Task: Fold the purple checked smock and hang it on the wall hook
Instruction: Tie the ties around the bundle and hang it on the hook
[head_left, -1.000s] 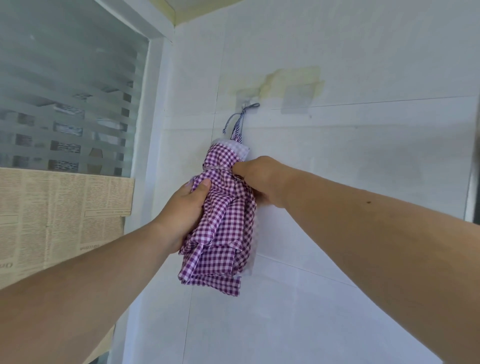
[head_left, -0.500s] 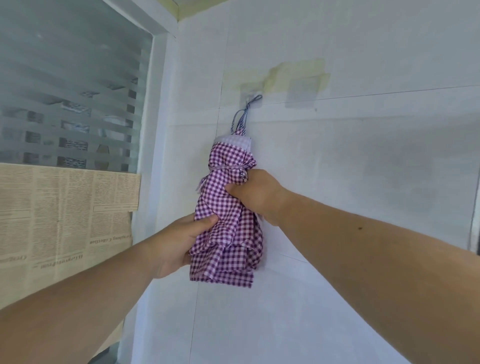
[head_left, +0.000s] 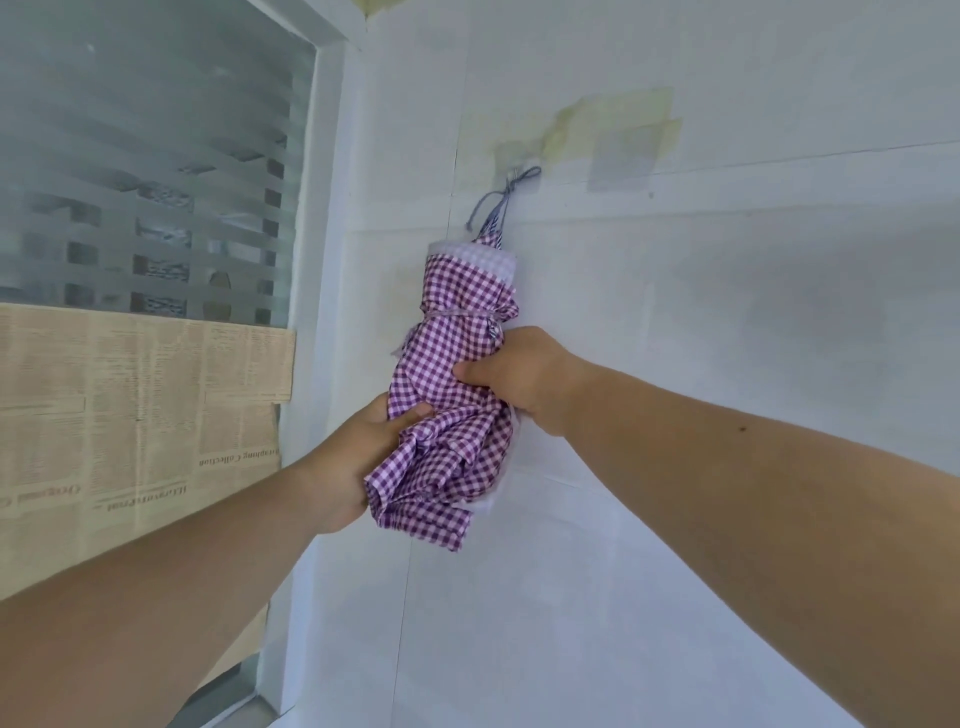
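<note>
The purple checked smock (head_left: 457, 312) hangs as a bundled roll against the white wall, tied round its upper part with a thin string. Its strings run up to the wall hook (head_left: 515, 174) and loop over it. My right hand (head_left: 524, 379) grips the bundle at its middle from the right. My left hand (head_left: 358, 457) holds the loose lower folds from the left. The bottom hem hangs free below both hands.
A frosted window (head_left: 156, 171) fills the left, with newspaper (head_left: 130, 405) taped over its lower part. Old tape patches (head_left: 623, 140) mark the tiled wall to the right of the hook. The window frame (head_left: 322, 260) stands just left of the smock.
Both hands have slid down the bundle, from its tied top to its middle and lower folds. The smock stays hanging from the hook.
</note>
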